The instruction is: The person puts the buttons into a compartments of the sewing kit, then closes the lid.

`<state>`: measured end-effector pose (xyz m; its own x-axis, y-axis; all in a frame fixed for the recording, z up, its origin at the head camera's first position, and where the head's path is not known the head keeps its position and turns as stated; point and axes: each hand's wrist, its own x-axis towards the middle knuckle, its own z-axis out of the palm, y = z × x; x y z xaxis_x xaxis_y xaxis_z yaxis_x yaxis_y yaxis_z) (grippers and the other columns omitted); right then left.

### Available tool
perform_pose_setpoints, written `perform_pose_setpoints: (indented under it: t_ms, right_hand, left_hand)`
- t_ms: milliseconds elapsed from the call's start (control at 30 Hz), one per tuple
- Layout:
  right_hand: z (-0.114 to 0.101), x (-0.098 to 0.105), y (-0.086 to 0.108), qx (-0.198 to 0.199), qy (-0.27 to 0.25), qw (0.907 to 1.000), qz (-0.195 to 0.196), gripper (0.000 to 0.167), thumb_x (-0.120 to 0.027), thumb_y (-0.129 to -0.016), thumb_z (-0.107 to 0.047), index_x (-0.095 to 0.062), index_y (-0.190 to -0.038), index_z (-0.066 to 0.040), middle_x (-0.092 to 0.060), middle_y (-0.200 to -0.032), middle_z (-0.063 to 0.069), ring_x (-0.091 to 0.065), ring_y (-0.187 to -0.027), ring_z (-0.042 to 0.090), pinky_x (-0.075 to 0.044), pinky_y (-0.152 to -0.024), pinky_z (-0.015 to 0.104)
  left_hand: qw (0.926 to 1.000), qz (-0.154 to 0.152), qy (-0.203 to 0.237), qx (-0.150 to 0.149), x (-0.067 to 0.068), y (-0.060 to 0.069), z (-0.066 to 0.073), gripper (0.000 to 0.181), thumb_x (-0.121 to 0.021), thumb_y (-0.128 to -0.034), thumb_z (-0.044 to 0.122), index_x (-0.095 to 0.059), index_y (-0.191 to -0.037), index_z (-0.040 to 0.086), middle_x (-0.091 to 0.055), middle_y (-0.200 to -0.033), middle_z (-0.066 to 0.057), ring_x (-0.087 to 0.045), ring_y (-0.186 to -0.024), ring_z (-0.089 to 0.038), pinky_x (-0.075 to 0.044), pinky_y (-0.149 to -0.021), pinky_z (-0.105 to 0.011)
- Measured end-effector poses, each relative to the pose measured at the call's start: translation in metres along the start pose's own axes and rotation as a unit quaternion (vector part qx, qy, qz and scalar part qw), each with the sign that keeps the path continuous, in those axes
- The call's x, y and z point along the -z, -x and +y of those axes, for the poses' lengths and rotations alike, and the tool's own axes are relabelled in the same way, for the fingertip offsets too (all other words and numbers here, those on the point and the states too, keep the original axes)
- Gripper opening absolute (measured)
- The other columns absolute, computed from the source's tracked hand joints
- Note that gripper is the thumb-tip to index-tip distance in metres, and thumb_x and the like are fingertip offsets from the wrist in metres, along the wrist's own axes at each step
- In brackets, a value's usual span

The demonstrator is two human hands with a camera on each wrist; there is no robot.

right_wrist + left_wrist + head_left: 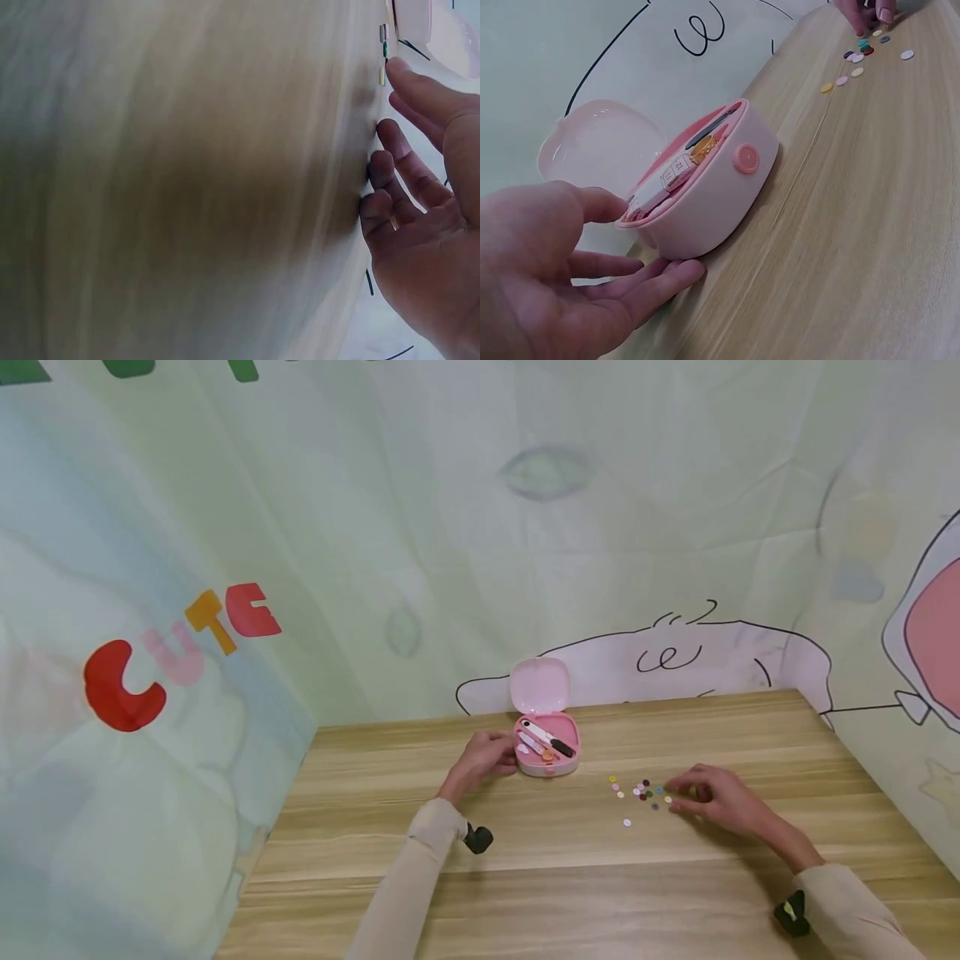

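Observation:
A pink case (548, 768) stands with its lid (540, 685) raised, holding a black-and-white tool (547, 737), an orange piece and other small items. My left hand (487, 757) is at the case's left side, its fingers relaxed against the case's edge and lower wall; in the left wrist view the hand (577, 270) has fingertips by the base. Several coloured buttons (648, 794) lie scattered on the table right of the case. My right hand (716, 797) is at their right edge, fingers loosely bent; the right wrist view shows the hand's (427, 180) fingertips at the tabletop, close to a few buttons.
The wooden table (555, 893) meets a printed curtain (420, 527) at its back edge and at its sides. One pale button (627, 822) lies nearer the front than the others. Dark devices are strapped at both wrists.

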<state>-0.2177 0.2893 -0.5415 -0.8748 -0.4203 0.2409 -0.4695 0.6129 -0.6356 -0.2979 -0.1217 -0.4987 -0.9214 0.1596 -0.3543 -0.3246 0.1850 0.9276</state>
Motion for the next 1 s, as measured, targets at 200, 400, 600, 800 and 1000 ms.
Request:
perform_pose_setpoints:
  t_ms: [200,400,600,800,1000]
  right_hand:
    - [0.001,-0.006,-0.002,0.038,0.002,0.9989,0.027,0.013,-0.085,-0.085,-0.009,-0.081,-0.096,-0.013,-0.062,-0.084,-0.013,-0.046,-0.068,0.002,-0.04,-0.053,0.022]
    - [0.0,-0.008,-0.003,0.051,-0.001,0.998,0.036,0.015,-0.086,-0.083,-0.006,-0.08,-0.09,-0.018,-0.061,-0.081,-0.016,-0.045,-0.067,0.001,-0.039,-0.052,0.022]
    - [0.0,-0.008,-0.005,0.039,-0.004,0.9988,0.03,0.017,-0.087,-0.082,-0.006,-0.078,-0.087,-0.019,-0.06,-0.079,-0.016,-0.046,-0.068,0.001,-0.04,-0.053,0.022]
    - [-0.001,-0.004,-0.009,0.032,-0.024,0.9992,0.006,0.014,-0.085,-0.084,-0.006,-0.078,-0.086,-0.017,-0.065,-0.08,-0.015,-0.051,-0.07,0.001,-0.044,-0.055,0.022]
    - [-0.003,0.003,-0.015,0.039,-0.027,0.9985,-0.027,0.013,-0.084,-0.085,-0.006,-0.077,-0.085,-0.017,-0.065,-0.078,-0.015,-0.05,-0.067,0.0,-0.044,-0.054,0.021]
  left_hand:
    - [1.0,-0.006,0.003,-0.001,0.001,0.0,-0.003,0.035,-0.055,-0.1078,0.012,-0.058,-0.134,-0.011,-0.068,-0.116,-0.023,-0.069,-0.092,-0.023,-0.062,-0.088,-0.037]
    - [0.9999,-0.003,-0.01,-0.004,0.001,-0.001,-0.003,0.033,-0.055,-0.108,0.014,-0.061,-0.13,-0.01,-0.07,-0.112,-0.021,-0.069,-0.09,-0.021,-0.062,-0.087,-0.034]
    - [0.9999,0.004,-0.017,-0.002,-0.001,-0.003,-0.003,0.031,-0.057,-0.1072,0.016,-0.065,-0.124,-0.009,-0.071,-0.108,-0.018,-0.068,-0.087,-0.019,-0.062,-0.084,-0.032]
    - [0.9999,0.002,-0.015,0.0,0.0,-0.006,-0.003,0.031,-0.056,-0.1067,0.017,-0.067,-0.119,-0.009,-0.071,-0.102,-0.015,-0.067,-0.082,-0.017,-0.063,-0.08,-0.031]
    - [0.9999,-0.006,-0.01,-0.004,-0.001,-0.008,-0.001,0.03,-0.056,-0.1058,0.017,-0.068,-0.116,-0.009,-0.07,-0.099,-0.013,-0.067,-0.08,-0.016,-0.063,-0.08,-0.031]
